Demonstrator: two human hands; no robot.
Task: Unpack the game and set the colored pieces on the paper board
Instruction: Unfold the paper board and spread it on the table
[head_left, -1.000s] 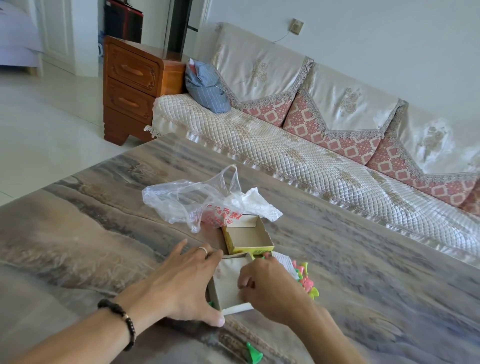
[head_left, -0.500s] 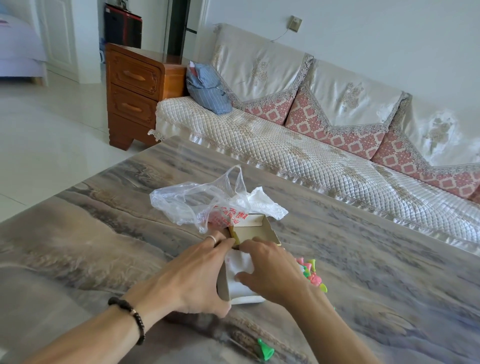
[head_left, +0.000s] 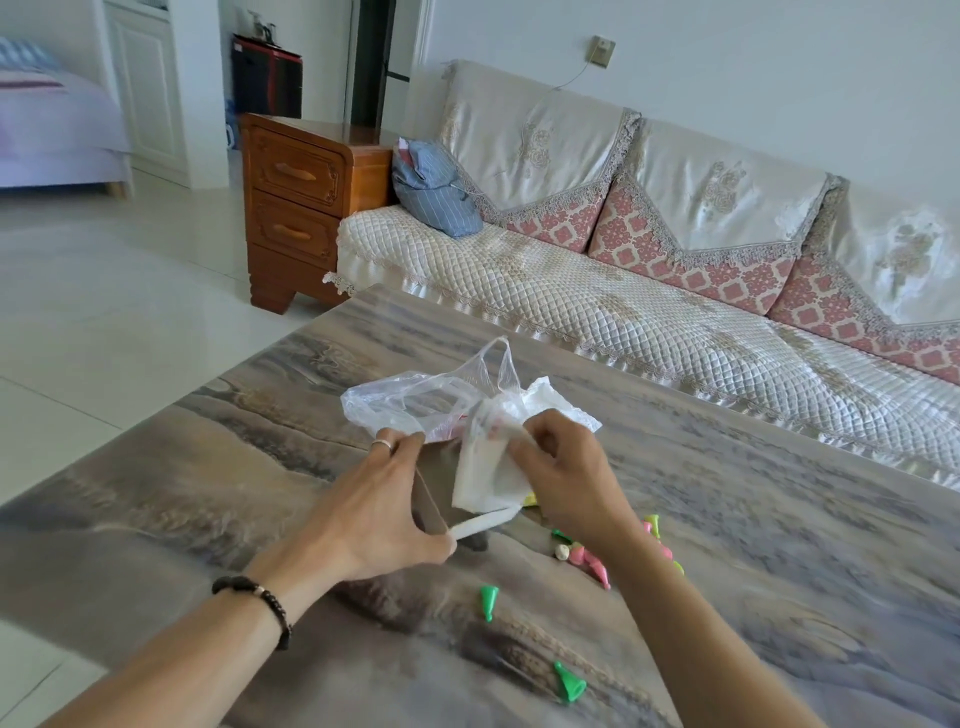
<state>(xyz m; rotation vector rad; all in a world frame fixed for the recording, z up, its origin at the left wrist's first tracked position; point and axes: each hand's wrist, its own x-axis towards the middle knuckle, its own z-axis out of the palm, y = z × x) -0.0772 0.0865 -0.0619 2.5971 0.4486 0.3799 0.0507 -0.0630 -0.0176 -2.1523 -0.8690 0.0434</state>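
Observation:
My left hand (head_left: 379, 514) grips the small game box (head_left: 480, 524) by its edges and holds it tilted over the table. My right hand (head_left: 566, 473) pinches a folded white paper (head_left: 485, 470) that sticks up out of the box. Loose cone-shaped pieces lie on the table: a green one (head_left: 488, 600) below the box, another green one (head_left: 569, 683) nearer me, and a pink cluster (head_left: 587, 558) with a small die (head_left: 561, 552) under my right wrist. My right forearm hides part of the pieces.
A crumpled clear plastic bag (head_left: 410, 405) lies just behind my hands. The marble-patterned table (head_left: 779, 545) runs to an edge at the left. Beyond it are a quilted sofa (head_left: 623, 312) and a wooden drawer cabinet (head_left: 301, 202).
The box has been lifted and tilted by my left hand. My right hand has drawn the folded paper up out of it. The camera view has shifted left and back.

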